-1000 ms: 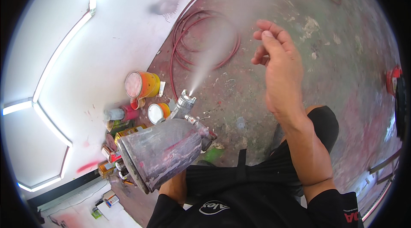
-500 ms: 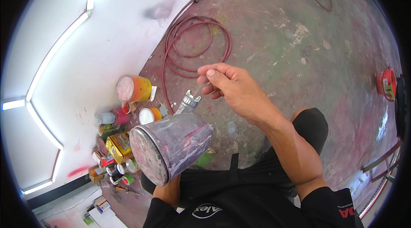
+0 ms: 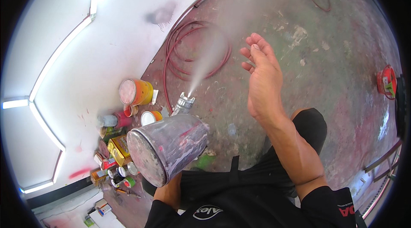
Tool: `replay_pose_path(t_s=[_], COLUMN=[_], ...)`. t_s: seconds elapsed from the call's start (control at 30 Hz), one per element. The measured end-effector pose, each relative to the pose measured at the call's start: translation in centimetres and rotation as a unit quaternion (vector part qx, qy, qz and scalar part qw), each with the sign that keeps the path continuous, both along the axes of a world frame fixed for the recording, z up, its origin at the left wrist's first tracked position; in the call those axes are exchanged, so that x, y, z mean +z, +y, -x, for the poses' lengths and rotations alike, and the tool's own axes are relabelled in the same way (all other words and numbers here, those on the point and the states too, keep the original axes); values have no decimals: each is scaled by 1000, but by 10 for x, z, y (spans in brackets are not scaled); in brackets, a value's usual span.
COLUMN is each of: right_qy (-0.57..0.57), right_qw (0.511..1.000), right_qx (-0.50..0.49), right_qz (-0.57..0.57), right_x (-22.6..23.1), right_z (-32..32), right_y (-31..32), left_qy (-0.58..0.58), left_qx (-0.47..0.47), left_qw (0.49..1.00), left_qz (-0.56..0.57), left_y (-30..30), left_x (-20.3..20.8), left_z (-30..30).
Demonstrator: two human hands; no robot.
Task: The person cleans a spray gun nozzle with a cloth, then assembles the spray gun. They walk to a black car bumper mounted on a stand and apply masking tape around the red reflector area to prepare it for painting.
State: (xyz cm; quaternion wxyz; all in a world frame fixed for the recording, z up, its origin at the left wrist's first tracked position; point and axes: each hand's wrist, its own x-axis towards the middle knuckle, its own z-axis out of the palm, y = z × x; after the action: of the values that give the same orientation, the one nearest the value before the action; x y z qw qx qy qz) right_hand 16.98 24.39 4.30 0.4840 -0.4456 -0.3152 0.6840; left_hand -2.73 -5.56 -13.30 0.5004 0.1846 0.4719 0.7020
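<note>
Spray gun (image 3: 184,102): was held out in front of the body, left of middle, above the floor (image 3: 239,164); nozzle pointed away and slightly right.
Cup (image 3: 173,146): sat on the gun, grey and paint-smeared, tilted, round lid toward lower left.
Left hand (image 3: 172,188): grasped the gun; fingers were hidden behind the cup, so their exact hold could not be told.
Right hand (image 3: 264,72): released, empty; fingers loosely bent, raised right of the spray, apart from the gun.
Spray (image 3: 203,66): left the nozzle as a pale, widening plume, crossing the view of the hose.
Hose (image 3: 165,74): red, lay coiled on the floor near the wall (image 3: 115,48).
Cans (image 3: 143,93): stood and lay clustered left of the gun, along the wall.
Red bucket (image 3: 386,80): stood at far right.
</note>
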Motion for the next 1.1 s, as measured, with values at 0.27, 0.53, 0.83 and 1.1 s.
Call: replay_pose_path(t_s=[0.27, 0.53, 0.83, 1.1], right_qy=[-5, 24, -148, -240], right_qw=[999, 997, 961, 838], right_qx=[40, -72, 227, 490], right_qz=[36, -30, -54, -17], right_x=[1, 3, -4, 7], right_z=[-6, -15, -21, 3], right_y=[-1, 18, 16, -22], left_qy=[313, 471, 444, 482], left_qx=[-30, 54, 44, 48], left_qw=[948, 880, 895, 872], left_qz=[44, 15, -8, -73], left_y=[56, 95, 92, 85], left_x=[54, 106, 112, 120], left_z=[-60, -94, -95, -79])
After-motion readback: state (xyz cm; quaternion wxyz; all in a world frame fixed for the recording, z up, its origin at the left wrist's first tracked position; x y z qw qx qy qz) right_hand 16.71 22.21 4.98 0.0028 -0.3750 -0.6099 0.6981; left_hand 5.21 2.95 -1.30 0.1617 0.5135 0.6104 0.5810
